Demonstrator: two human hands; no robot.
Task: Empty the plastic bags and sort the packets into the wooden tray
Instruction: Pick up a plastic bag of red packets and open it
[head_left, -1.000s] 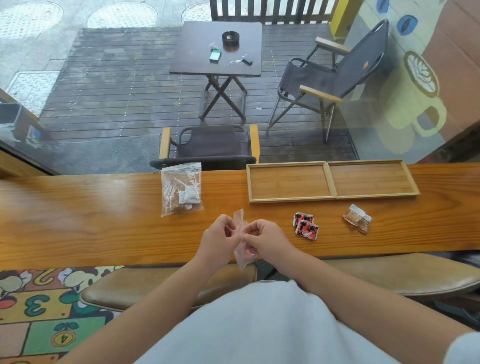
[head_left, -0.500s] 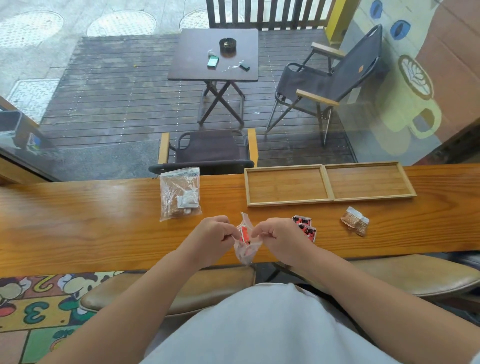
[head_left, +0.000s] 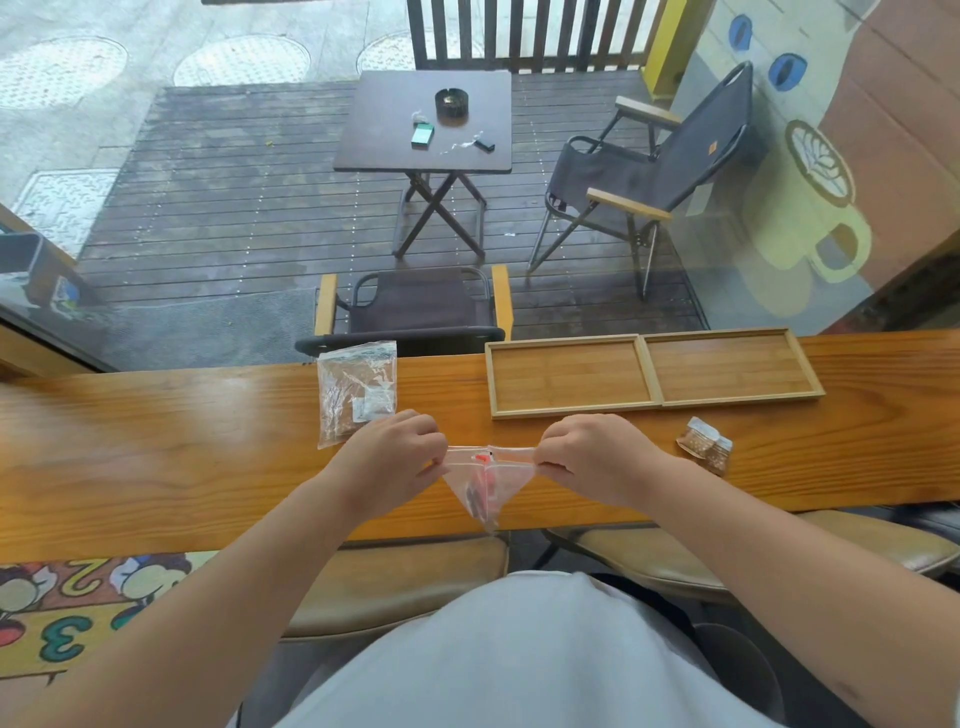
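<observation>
A small clear plastic bag (head_left: 488, 480) hangs above the counter's front edge, stretched wide at its top. My left hand (head_left: 389, 457) pinches its left corner and my right hand (head_left: 597, 457) pinches its right corner. Red and dark packets show inside it. A second clear bag (head_left: 356, 389) with brown and white packets lies flat to the left on the counter. Two small brown packets (head_left: 706, 447) lie to the right. The two-compartment wooden tray (head_left: 654, 371) sits at the back, both compartments bare. The red packets seen earlier on the counter are hidden behind my right hand.
The wooden counter (head_left: 156, 452) runs left to right against a window. Beyond the glass stand a folding table (head_left: 423, 124) and chairs (head_left: 649, 176). Padded stools (head_left: 405, 582) sit below the counter.
My hands have moved apart, pulling the small bag's top from a narrow bunch into a wide stretched opening. The camera has tilted slightly.
</observation>
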